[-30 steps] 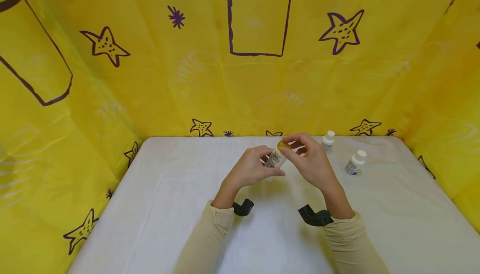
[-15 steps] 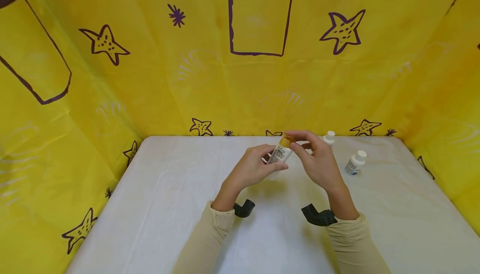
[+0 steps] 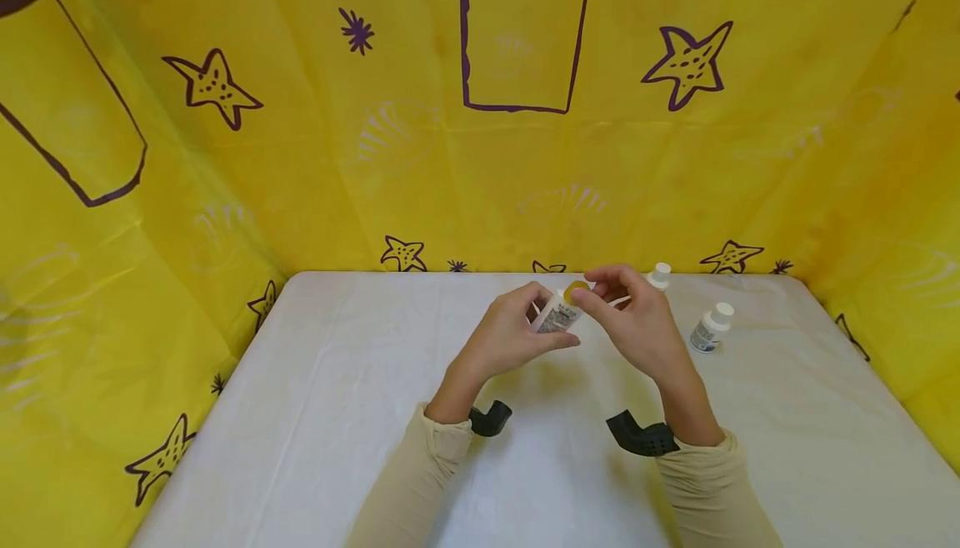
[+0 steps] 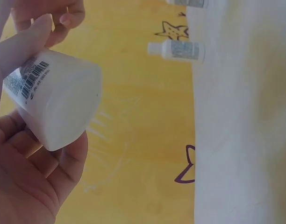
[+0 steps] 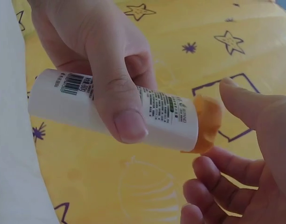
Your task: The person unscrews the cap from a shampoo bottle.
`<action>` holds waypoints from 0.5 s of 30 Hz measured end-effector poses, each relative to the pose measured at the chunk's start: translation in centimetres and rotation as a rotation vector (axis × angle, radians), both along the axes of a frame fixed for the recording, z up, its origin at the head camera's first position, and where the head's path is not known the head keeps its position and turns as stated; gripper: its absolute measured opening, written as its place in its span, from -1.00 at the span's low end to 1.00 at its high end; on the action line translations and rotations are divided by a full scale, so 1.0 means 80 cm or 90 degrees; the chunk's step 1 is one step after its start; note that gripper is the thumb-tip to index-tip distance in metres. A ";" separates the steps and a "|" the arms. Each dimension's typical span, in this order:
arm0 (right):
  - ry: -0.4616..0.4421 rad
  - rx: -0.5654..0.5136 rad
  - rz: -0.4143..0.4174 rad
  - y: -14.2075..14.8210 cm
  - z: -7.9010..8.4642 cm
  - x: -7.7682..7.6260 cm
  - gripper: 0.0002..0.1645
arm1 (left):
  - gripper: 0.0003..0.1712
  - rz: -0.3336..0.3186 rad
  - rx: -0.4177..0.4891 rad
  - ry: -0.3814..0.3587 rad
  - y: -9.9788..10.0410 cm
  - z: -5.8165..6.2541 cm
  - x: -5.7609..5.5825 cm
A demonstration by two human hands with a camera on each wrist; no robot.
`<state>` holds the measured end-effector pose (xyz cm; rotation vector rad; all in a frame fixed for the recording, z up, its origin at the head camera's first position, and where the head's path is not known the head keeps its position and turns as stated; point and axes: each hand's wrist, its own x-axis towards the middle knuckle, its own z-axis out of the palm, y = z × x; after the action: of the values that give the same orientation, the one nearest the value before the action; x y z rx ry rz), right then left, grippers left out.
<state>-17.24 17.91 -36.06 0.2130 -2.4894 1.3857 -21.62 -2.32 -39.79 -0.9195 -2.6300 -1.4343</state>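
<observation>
My left hand (image 3: 506, 331) grips a white bottle (image 3: 557, 317) with printed text and a barcode, its thumb across the label. The bottle tilts above the table, its flat base facing the left wrist camera. On its upper end sits an orange cap (image 5: 207, 123). Beside the cap is my right hand (image 3: 633, 319). In the right wrist view, its fingertips (image 5: 206, 165) are right at the cap's lower edge, while the thumb (image 5: 241, 100) stands apart from the cap with a gap showing.
Two small white bottles stand on the white-covered table (image 3: 337, 381) at the back right: one nearer (image 3: 711, 328), the other (image 3: 660, 276) partly behind my right hand. A yellow patterned curtain (image 3: 300, 156) encloses the table at the back and sides.
The held bottle has shifted slightly right and turned a little in my left hand. My right hand has moved slightly right, and its fingers have changed position around the orange cap.
</observation>
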 end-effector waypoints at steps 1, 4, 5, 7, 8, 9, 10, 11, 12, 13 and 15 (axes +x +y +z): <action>0.003 0.001 0.000 -0.001 -0.001 0.000 -0.56 | -0.50 -0.003 0.000 0.007 0.001 0.000 0.000; 0.011 0.004 0.006 -0.002 -0.002 -0.001 -0.59 | -0.50 -0.008 0.001 0.016 0.002 -0.002 0.000; 0.012 0.007 0.007 -0.002 -0.002 -0.001 -0.59 | -0.50 -0.009 0.001 0.017 0.002 -0.002 0.000; 0.014 0.009 0.014 -0.003 -0.001 0.000 -0.60 | -0.50 -0.009 0.000 0.015 0.002 -0.003 0.001; 0.017 0.008 0.019 -0.004 -0.001 0.001 -0.60 | -0.50 -0.008 -0.001 0.015 0.002 -0.004 0.001; 0.019 0.006 0.025 -0.004 0.000 0.001 -0.61 | -0.51 -0.008 -0.003 0.017 0.003 -0.004 0.000; 0.022 0.003 0.032 -0.004 0.000 0.001 -0.61 | -0.51 -0.008 -0.005 0.021 0.003 -0.004 0.000; 0.026 0.000 0.039 -0.004 0.000 0.001 -0.62 | -0.52 -0.009 -0.006 0.028 0.003 -0.004 0.000; 0.031 -0.001 0.045 -0.004 0.000 0.002 -0.62 | -0.53 -0.011 -0.007 0.035 0.004 -0.004 0.000; 0.034 -0.003 0.048 -0.004 0.001 0.002 -0.63 | -0.54 -0.014 -0.007 0.041 0.004 -0.004 -0.001; 0.044 -0.001 0.051 -0.003 0.001 0.002 -0.63 | -0.57 -0.021 -0.004 0.053 0.005 -0.004 -0.002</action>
<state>-17.08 17.63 -36.02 0.3583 -2.4481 1.3874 -21.77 -1.89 -40.14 -1.0047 -2.5740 -1.3639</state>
